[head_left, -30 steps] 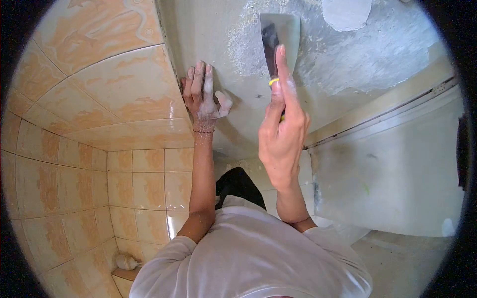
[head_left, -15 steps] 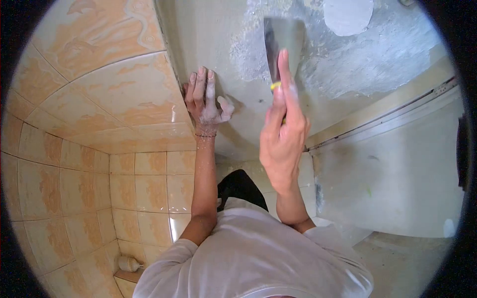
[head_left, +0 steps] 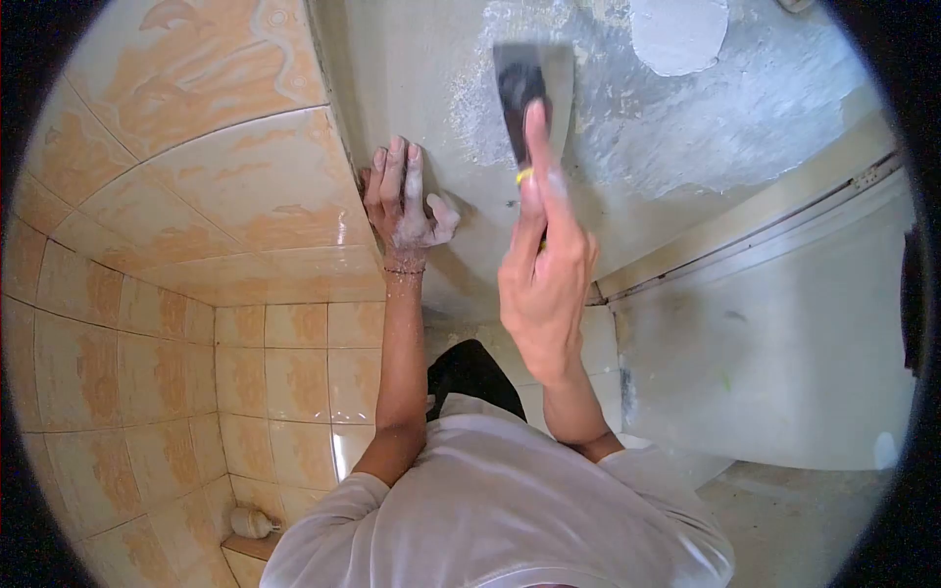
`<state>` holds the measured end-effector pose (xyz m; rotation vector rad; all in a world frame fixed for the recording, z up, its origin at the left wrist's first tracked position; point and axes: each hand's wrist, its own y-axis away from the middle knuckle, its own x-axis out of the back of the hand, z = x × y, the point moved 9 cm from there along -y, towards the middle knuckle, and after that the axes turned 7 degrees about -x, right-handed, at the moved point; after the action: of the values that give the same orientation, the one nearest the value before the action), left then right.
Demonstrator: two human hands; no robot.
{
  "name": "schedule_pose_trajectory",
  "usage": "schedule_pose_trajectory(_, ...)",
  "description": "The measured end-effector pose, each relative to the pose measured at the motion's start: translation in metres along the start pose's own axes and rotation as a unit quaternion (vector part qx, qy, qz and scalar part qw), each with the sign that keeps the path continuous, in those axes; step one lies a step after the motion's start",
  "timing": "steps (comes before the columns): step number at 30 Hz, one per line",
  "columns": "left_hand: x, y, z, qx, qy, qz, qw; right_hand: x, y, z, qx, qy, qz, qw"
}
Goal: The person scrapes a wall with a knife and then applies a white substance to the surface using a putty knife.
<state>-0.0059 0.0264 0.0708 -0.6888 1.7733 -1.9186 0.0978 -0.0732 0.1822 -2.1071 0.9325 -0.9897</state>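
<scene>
A putty knife [head_left: 517, 98] with a dark, wide blade and a bit of yellow at its handle is gripped in my right hand [head_left: 551, 284]. One finger lies stretched along the blade. The blade's end is at the rough, scraped patch [head_left: 480, 118] of the wall [head_left: 412, 59]; whether it touches cannot be made out. White dust covers my left hand [head_left: 404, 206], which rests with fingers spread against the wall beside the edge of the tiles. It holds nothing. A round white patch [head_left: 678, 35] shows on the grey scraped area [head_left: 676, 137] at the upper right.
Cream and orange tiles [head_left: 216, 196] cover the wall at left, with a protruding edge near my left hand. A pale door [head_left: 755, 343] and its frame [head_left: 755, 230] stand at right. A small whitish object [head_left: 253, 521] sits on a corner ledge at lower left.
My right hand and the putty knife have shifted slightly left and a little down, and the blade's angle has changed. My left hand stays in place on the wall.
</scene>
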Motion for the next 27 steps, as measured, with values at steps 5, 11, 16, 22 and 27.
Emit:
schedule_pose_trajectory(5, -0.002, -0.003, 0.002, -0.014, -0.023, -0.034, 0.999, -0.008, 0.006, 0.008, -0.089, -0.056, -0.044, 0.993)
schedule_pose_trajectory(11, -0.003, -0.003, 0.005, -0.025, -0.036, -0.040, 0.998, -0.010, 0.005, 0.008, -0.037, -0.018, -0.025, 0.999)
schedule_pose_trajectory(16, -0.002, 0.000, 0.005, -0.018, -0.021, -0.036, 0.999, -0.010, 0.009, 0.009, -0.044, -0.014, -0.030, 0.998)
schedule_pose_trajectory(22, -0.001, -0.001, 0.004, -0.011, -0.020, -0.038, 0.999, -0.005, 0.009, 0.002, -0.018, -0.030, 0.005, 0.999)
schedule_pose_trajectory(27, -0.002, 0.003, 0.003, -0.011, -0.026, -0.050, 0.998, -0.006, 0.007, 0.007, -0.086, -0.044, -0.036, 0.995)
